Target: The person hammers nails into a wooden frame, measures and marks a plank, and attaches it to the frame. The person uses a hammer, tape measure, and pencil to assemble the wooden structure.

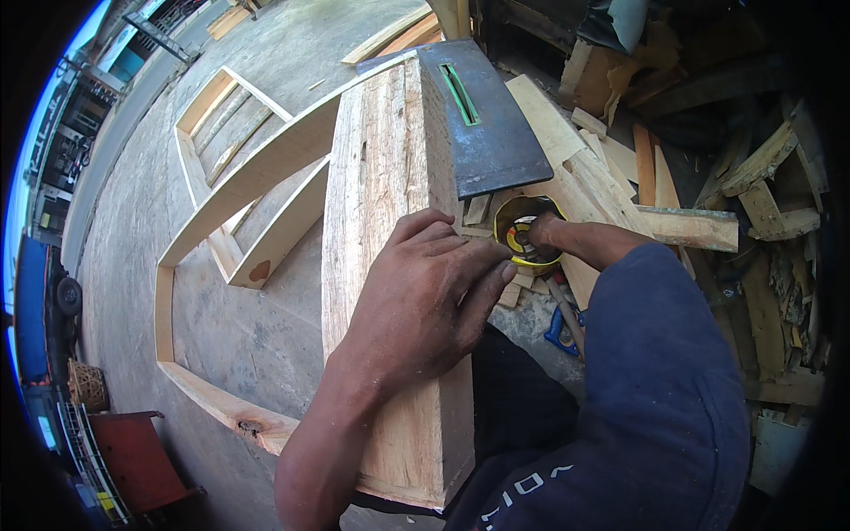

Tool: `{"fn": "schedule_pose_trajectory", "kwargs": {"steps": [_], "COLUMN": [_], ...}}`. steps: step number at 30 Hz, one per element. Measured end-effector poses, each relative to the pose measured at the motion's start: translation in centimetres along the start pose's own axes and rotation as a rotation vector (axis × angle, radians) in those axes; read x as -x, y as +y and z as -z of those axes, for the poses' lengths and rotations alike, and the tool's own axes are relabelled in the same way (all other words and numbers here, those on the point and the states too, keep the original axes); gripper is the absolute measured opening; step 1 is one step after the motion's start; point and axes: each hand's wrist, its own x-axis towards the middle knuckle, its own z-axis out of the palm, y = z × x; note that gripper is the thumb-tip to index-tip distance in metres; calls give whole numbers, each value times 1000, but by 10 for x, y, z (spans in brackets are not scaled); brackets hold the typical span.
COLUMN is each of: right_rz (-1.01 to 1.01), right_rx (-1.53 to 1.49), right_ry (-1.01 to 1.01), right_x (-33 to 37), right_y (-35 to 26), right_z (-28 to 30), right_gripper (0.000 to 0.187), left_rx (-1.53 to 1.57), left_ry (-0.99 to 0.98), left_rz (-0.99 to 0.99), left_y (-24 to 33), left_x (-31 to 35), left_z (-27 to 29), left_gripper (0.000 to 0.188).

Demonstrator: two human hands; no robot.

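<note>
My left hand [427, 288] rests on the broad face of a pale wooden board frame [376, 150] that stands tilted in front of me. Its fingers are curled and the thumb presses against the index finger; whatever they may pinch is too small to make out. My right hand [544, 232] reaches down into a yellow-rimmed container [529, 262] on the ground, right of the frame. The container's wall and the things inside hide its fingers. A round yellow and black item [513, 237] shows inside the container beside that hand.
A dark metal table plate [505, 133] with a green-edged slot stands beyond the container. A blue-handled tool [558, 332] lies near my right forearm. Planks [602, 190] and scrap wood [761, 292] pile up at the right. Another wooden frame [190, 146] lies on the concrete at the far left.
</note>
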Motion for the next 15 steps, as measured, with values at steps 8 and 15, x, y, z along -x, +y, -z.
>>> {"fn": "schedule_pose_trajectory", "kwargs": {"steps": [8,15], "right_rz": [-238,-161], "right_rx": [-217,-1285], "right_ry": [354,672], "right_x": [124,304], "right_y": [-2,-25], "right_z": [82,91], "right_gripper": [33,32], "left_rx": [9,211], "left_ry": [24,30], "left_rz": [-12,247], "left_y": [0,36], "left_x": [0,2], "left_z": [1,13], "left_gripper": [23,33]}}
